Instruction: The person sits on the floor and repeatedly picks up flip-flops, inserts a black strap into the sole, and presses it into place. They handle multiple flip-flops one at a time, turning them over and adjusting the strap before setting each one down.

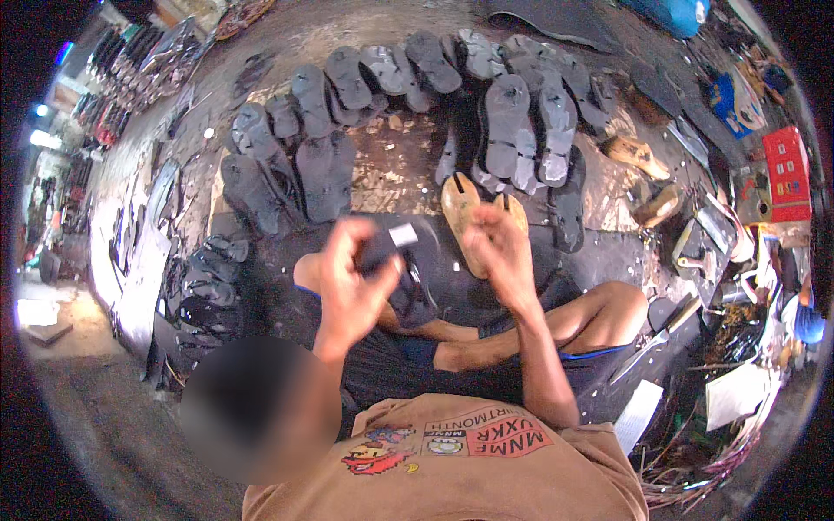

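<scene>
Between both hands (426, 260) — a dark, blurred sandal sole (401, 269).

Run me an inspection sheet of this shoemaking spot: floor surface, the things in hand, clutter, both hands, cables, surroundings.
Surface: bare, stained ground; the person sits cross-legged on it.
Job's things: dark sandal piece held in the left hand; tan wooden shoe form standing by the right hand.
Clutter: rows of dark sandal soles laid out ahead, stacked soles on the left, scissors, a white paper slip, a red box and scraps on the right.
Grippers: left hand closed on the sandal piece; right hand raised, blurred, grip unclear.
Cables: nothing seen.
Surroundings: hanging footwear at upper left.
</scene>
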`<state>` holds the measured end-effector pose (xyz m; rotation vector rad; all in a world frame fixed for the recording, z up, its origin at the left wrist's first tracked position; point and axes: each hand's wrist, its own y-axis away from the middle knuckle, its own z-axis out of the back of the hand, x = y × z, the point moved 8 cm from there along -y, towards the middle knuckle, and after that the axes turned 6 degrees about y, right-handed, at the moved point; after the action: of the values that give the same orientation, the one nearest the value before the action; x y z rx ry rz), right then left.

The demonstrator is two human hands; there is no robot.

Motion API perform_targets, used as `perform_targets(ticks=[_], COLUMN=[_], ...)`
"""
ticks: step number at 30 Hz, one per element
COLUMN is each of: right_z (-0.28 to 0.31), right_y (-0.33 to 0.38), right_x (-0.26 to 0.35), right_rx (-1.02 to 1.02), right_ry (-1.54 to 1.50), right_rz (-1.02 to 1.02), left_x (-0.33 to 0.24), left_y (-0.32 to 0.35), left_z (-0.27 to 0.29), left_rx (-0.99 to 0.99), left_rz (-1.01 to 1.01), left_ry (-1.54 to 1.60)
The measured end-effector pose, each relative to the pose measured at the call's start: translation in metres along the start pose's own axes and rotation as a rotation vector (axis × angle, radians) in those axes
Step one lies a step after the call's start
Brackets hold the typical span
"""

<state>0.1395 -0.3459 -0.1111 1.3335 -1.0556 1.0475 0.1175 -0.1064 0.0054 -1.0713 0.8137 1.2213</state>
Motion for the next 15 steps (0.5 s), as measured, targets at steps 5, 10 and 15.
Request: perform_targets(ticks=[5, 10, 15], right_z=[-0.030, -0.014, -0.019], right_y=[-0.016, 0.040, 0.121], right_x=[-0.066, -0.047, 0.080], right_rx=[-0.160, 0.024, 0.146], right_ry=[1.025, -0.564, 0.467], right_rz=[0.186, -0.439, 0.462], left_x=[0.056, 0.108, 0.128], left_y=[-0.052, -0.058, -0.063], left_z=[0.015, 0.043, 0.076], left_rx=[-0.066, -0.102, -0.390], left_rz=[0.345, 0.344, 0.310], left_ry=[1.002, 1.307, 1.201])
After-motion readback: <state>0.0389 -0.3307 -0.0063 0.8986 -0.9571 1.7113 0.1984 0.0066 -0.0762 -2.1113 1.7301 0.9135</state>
